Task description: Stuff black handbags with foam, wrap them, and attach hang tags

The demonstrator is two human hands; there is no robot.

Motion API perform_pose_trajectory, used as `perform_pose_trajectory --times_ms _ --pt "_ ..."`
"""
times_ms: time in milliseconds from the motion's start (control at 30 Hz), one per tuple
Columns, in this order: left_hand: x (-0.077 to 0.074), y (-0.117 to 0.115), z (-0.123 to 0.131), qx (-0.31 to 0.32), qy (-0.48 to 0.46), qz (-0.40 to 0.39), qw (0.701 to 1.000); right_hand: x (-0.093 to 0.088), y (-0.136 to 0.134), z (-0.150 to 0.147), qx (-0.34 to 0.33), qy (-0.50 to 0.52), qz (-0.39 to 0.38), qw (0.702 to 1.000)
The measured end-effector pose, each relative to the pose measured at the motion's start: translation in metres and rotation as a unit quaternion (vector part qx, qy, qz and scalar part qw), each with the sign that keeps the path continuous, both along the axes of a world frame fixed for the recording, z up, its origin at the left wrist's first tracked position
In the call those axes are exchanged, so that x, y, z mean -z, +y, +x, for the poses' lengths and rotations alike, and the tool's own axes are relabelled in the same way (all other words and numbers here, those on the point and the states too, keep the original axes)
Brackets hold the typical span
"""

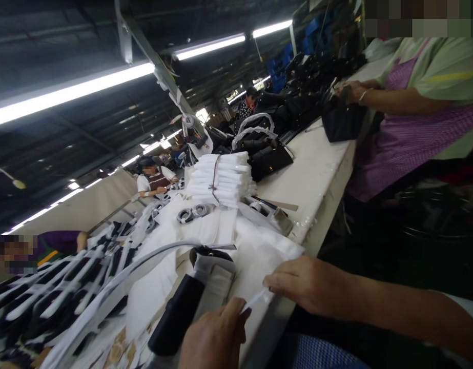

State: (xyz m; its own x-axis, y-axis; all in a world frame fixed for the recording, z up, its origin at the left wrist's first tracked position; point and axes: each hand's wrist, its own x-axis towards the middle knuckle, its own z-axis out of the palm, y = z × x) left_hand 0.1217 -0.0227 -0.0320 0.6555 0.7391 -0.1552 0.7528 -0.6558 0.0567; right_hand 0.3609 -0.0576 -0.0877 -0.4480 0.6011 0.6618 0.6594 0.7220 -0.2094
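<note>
A thin white strip [255, 299] stretches between my two hands at the near edge of the table. My left hand [217, 333] pinches one end between thumb and finger. The fingers of my right hand [307, 282] are closed on the other end, beside a thin white sheet [265, 236] lying on the table. Just beyond my left hand lies a black and pale grey bag [182, 310], partly covered by white wrapping. A long pale wrapped strap [140, 264] curves leftward from near it.
Beyond are a tied stack of white packets [221, 177], two grey rolls [193, 211] and black handbags [269, 156]. Wrapped black straps [63, 287] pile up at left. A co-worker in a purple apron [413, 133] handles a black bag [342, 118] at right; other people work farther off.
</note>
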Motion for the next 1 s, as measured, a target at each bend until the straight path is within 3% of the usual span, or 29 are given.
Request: perform_pose_trajectory --times_ms 167,400,533,600,667,733,767,800,867,933,1000 --pt "-0.015 0.003 0.018 -0.048 -0.015 -0.116 0.992 0.011 0.0 0.001 0.012 -0.032 -0.029 0.999" --pt "-0.012 0.001 0.025 -0.045 0.027 -0.108 0.993 0.023 0.004 0.001 0.032 -0.021 -0.052 0.998" --pt "-0.002 -0.002 0.033 -0.043 0.039 -0.078 0.995 0.028 0.006 -0.013 0.061 0.1 -0.115 0.986" --pt "0.005 -0.003 0.037 -0.043 0.028 -0.067 0.996 0.029 0.01 -0.022 0.067 0.215 -0.195 0.955" --pt "0.011 -0.004 0.037 -0.051 0.009 -0.058 0.997 0.032 0.016 -0.022 0.073 0.36 -0.277 0.888" --pt "0.013 -0.004 0.029 -0.071 -0.026 -0.07 0.995 0.041 0.02 -0.008 0.102 0.488 -0.304 0.812" --pt "0.014 -0.003 0.023 -0.081 -0.054 -0.09 0.991 0.049 0.02 0.004 0.124 0.514 -0.304 0.793" --pt "0.013 -0.002 0.016 -0.091 -0.088 -0.117 0.985 0.058 0.018 0.019 0.15 0.513 -0.292 0.793" --pt "0.011 -0.001 0.0 -0.107 -0.155 -0.189 0.964 0.077 0.01 0.047 0.178 0.367 -0.309 0.859" --pt "0.007 -0.002 -0.012 -0.112 -0.194 -0.245 0.943 0.087 0.001 0.061 0.215 0.222 -0.226 0.924" --pt "0.001 -0.008 -0.017 -0.094 -0.194 -0.256 0.942 0.08 -0.005 0.053 0.204 0.145 -0.13 0.959"
